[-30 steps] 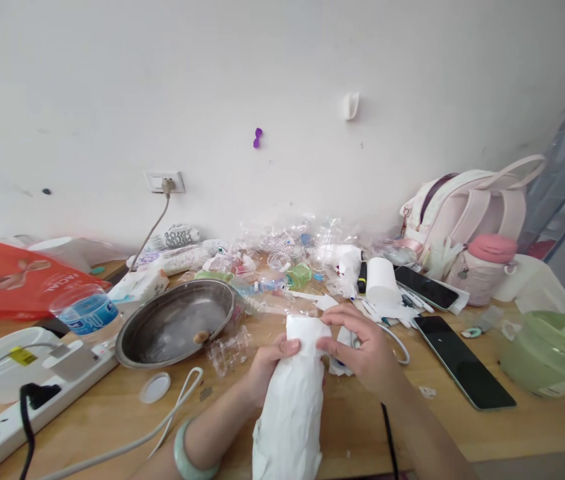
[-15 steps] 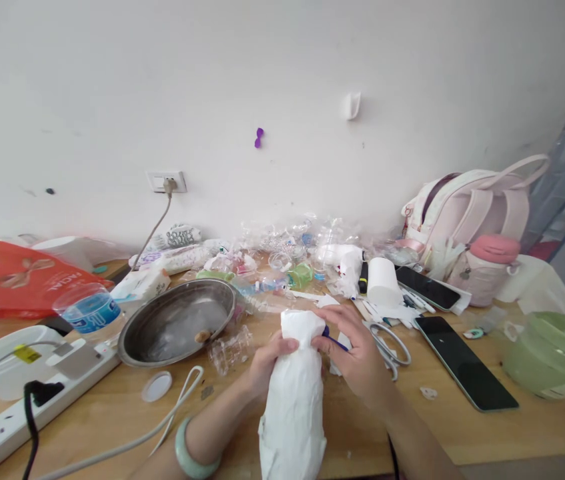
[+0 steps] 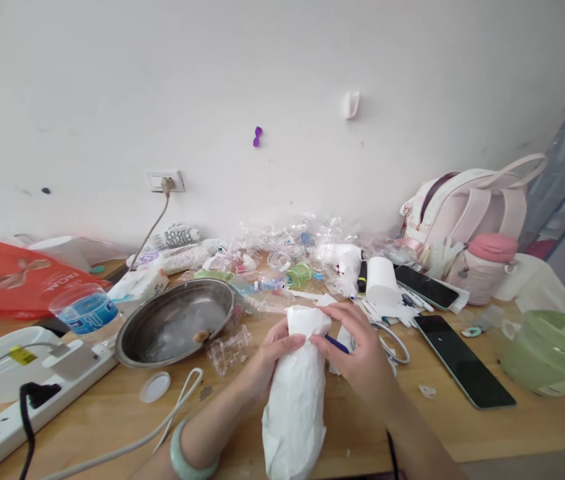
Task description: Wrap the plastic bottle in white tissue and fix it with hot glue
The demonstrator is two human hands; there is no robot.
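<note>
One light wooden table is lying under the tall white paper-wrapped bundle at its front edge, the left hand clasping its neck and the right hand, thin blue pen tucked in, pinching the top, seemingly gathering wrap that is calling for steady pressure.

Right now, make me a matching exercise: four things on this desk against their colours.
Things:
1. bundle
2. flask
3. basin
4. phone

Colours:
a. black
b. white
c. pink
d. green

Pairs: 1-b, 2-c, 3-d, 4-a.
</note>
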